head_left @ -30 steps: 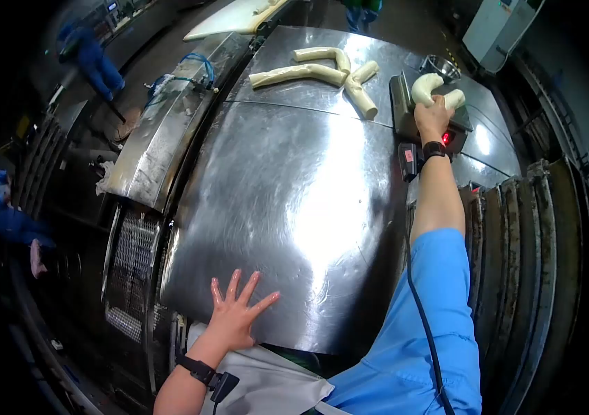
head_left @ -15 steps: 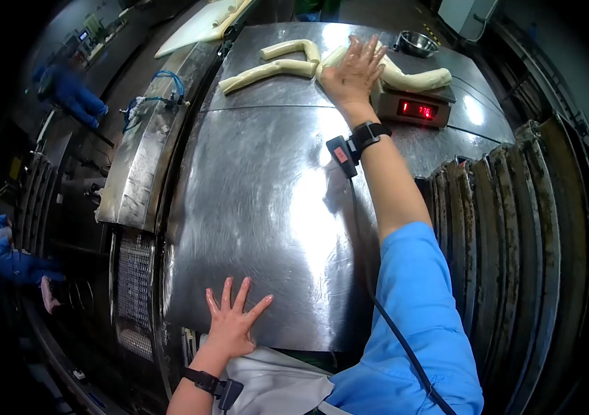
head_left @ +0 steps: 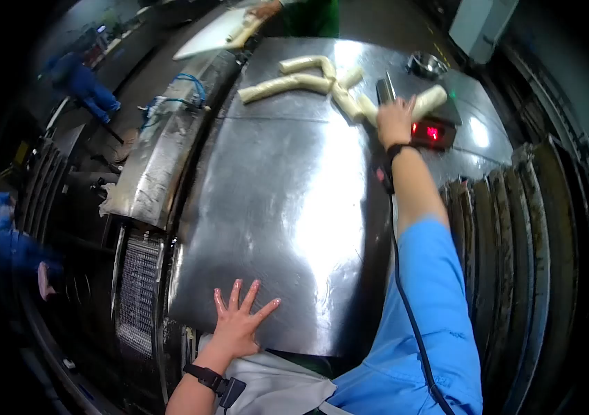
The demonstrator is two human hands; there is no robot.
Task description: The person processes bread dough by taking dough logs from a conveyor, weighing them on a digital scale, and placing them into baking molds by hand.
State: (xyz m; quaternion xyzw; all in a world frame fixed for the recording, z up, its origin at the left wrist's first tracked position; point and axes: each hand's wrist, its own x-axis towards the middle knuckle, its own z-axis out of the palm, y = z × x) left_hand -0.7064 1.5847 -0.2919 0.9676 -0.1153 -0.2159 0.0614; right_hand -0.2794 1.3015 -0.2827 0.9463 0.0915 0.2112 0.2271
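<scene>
My left hand (head_left: pixel 240 324) lies spread on the near edge of the steel table (head_left: pixel 274 200), holding nothing. At the back right, my right hand (head_left: pixel 395 121) is wrapped round the middle of a pale dough roll (head_left: pixel 429 101), beside and partly over the scale (head_left: pixel 440 133) with its lit red display. One end of that roll sticks out on each side of the hand. Left of it, several pale dough rolls (head_left: pixel 284 88) lie on the table, some touching each other.
A metal bowl (head_left: pixel 426 65) stands behind the scale. Dark upright trays (head_left: pixel 502 235) line the right side. On the left runs a steel machine (head_left: pixel 153 155). Beyond the table, a co-worker's hand (head_left: pixel 265 9) is over a white board (head_left: pixel 211 34). Other people in blue are at far left.
My right hand went from the roll on the scale to the rolls at its left, then back right, where it now grips the roll, which has shifted left. My left hand stays in place.
</scene>
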